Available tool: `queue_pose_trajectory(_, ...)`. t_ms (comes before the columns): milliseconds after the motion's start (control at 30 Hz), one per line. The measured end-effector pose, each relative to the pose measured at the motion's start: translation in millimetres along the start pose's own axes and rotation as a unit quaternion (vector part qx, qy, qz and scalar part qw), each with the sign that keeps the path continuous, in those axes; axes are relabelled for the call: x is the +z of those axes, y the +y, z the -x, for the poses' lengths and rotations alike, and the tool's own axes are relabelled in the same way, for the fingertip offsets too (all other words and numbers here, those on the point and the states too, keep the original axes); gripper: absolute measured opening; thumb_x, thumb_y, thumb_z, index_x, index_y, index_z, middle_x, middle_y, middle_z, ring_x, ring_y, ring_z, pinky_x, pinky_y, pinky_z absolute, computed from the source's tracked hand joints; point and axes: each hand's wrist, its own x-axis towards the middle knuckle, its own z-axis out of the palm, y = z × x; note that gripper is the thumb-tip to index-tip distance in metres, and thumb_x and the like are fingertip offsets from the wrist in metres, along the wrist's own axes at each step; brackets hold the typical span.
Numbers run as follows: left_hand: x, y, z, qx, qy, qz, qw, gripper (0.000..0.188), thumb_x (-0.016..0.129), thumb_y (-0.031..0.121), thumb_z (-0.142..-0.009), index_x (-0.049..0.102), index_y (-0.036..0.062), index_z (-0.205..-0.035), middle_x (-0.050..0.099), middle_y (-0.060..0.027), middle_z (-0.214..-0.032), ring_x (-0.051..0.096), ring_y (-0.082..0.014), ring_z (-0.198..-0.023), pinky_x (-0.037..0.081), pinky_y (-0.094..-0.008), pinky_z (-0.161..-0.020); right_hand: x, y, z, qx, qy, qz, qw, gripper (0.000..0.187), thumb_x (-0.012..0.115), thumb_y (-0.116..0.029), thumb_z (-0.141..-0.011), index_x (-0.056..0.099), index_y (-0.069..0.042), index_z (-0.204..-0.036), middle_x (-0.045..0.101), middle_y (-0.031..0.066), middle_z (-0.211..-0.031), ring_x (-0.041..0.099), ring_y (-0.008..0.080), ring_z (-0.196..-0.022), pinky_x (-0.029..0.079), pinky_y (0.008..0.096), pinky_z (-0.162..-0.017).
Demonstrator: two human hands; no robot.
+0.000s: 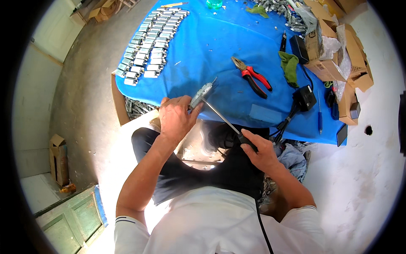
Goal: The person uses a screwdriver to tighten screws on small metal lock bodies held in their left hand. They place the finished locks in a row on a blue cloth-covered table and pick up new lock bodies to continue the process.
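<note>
My left hand point(176, 117) is closed on a small silver-grey metal part point(201, 95), holding it tilted over the near edge of the blue-covered table. In my right hand point(261, 150) is a screwdriver point(223, 117), its dark handle wrapped by my fingers. The long shaft points up and left, and its tip meets the metal part near my left thumb. Whether the tip sits in a screw is too small to tell. Beyond the hands, pliers point(252, 77) with red and black handles lie with their jaws toward the far left.
Rows of similar metal parts point(153, 46) line the table's left side. To the right are a green cloth point(289, 67), a black adapter with cable point(304, 98), a blue screwdriver point(320, 120) and open cardboard boxes point(325, 63). A heap of metal pieces point(277, 7) lies at the far right.
</note>
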Motion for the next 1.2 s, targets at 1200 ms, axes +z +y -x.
queue_pose_trajectory(1200,13,6,37,-0.253,-0.044,0.326,0.91,0.045,0.058,0.041,-0.092,0.056,-0.003,-0.085,0.05,-0.0123,-0.058,0.048,-0.0188,-0.055,0.04,-0.0377,-0.054,-46,22,-51,0.048,-0.166,-0.063,0.983,0.034,0.065,-0.01,-0.083,0.064,-0.002,-0.116,0.065,0.0089,-0.081,0.06,0.0155,-0.067,0.047,0.0257,-0.062)
